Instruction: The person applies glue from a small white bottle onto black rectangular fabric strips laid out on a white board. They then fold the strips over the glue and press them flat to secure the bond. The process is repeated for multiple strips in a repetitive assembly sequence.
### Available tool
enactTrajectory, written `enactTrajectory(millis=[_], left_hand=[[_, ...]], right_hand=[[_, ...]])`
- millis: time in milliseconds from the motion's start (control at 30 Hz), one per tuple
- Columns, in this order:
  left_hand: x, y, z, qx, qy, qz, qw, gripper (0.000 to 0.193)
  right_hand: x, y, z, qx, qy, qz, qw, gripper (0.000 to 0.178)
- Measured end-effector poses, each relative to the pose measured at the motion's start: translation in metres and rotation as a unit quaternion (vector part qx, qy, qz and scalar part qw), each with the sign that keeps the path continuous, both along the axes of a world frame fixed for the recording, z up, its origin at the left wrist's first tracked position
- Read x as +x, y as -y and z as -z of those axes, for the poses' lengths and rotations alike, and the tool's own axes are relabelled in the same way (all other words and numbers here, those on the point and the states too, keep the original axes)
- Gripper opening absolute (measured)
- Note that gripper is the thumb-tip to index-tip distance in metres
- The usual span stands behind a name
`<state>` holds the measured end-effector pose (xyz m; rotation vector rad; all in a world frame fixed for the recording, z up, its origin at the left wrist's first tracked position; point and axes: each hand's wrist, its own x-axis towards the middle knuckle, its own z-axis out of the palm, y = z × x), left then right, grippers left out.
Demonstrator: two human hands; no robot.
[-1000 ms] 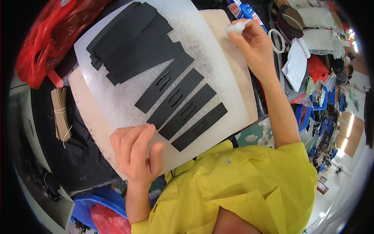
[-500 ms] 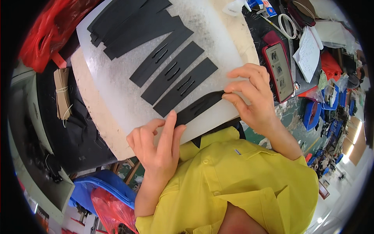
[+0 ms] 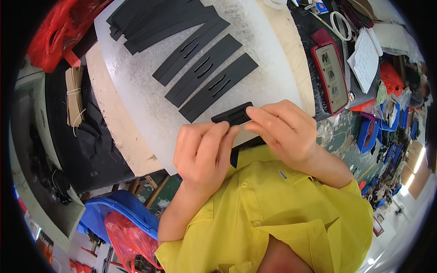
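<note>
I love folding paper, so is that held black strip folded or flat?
Folded: the held black strip looks bent over, much shorter than the flat strips nearby.

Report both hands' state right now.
Left hand: closed, holding a black strip.
Right hand: closed, holding the same strip.

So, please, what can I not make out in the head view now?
Head view:
Held black strip: partly covered by left hand and right hand.
Pile of black strips: far end cut off by upper edge.
Phone: screen details too small.
</note>
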<state>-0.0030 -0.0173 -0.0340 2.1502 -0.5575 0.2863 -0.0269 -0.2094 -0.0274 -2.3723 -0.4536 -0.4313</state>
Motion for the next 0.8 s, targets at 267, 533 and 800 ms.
enactTrajectory(millis=[267, 533, 800], left_hand=[[0.004, -0.012, 0.011, 0.045, 0.047, 0.064, 0.996, 0.035], [0.002, -0.01, 0.013, 0.064, 0.043, 0.051, 0.996, 0.037], [0.002, -0.007, 0.011, 0.066, 0.03, 0.046, 0.996, 0.036]], right_hand=[[-0.012, 0.003, 0.003, -0.04, -0.098, -0.037, 0.994, 0.057], [-0.012, -0.003, 0.011, -0.076, -0.076, -0.027, 0.994, 0.061], [-0.013, -0.004, 0.012, -0.109, -0.068, -0.025, 0.991, 0.056]])
